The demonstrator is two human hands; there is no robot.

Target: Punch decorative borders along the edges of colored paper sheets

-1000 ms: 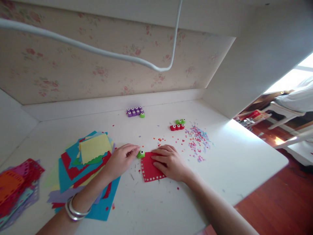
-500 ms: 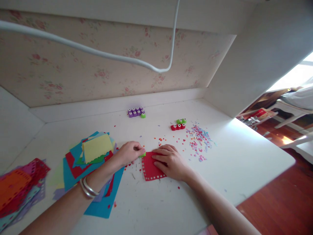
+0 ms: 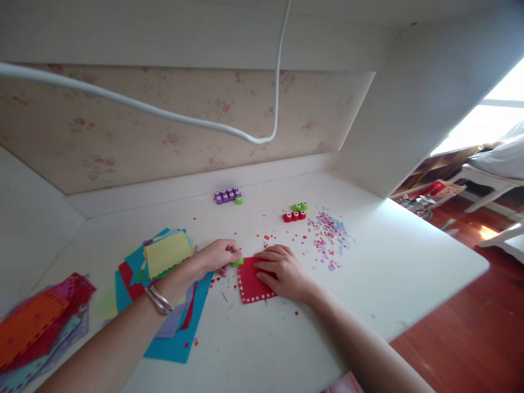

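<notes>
A red sheet of paper [image 3: 254, 284] lies flat on the white table, with small punched shapes along its left and lower edges. At its upper left corner sits a green craft punch [image 3: 237, 262]. My left hand [image 3: 221, 255] is closed on that punch, thumb and fingers over its top, hiding most of it. Spread flat over the right part of the red sheet, my right hand [image 3: 282, 271] presses it against the table with the fingers apart.
Coloured paper sheets [image 3: 170, 255] are stacked under my left forearm. Punched sheets [image 3: 36, 322] lie far left. Purple punches [image 3: 227, 195] stand at the back, red punches [image 3: 293, 216] and green punches [image 3: 299, 207] right of them. Confetti [image 3: 329, 232] is heaped at right; a white cable [image 3: 180, 116] hangs above.
My left hand has moved from beside the green punch onto its top and closed over it. My right hand stays on the red sheet. The camera view has shifted slightly.
</notes>
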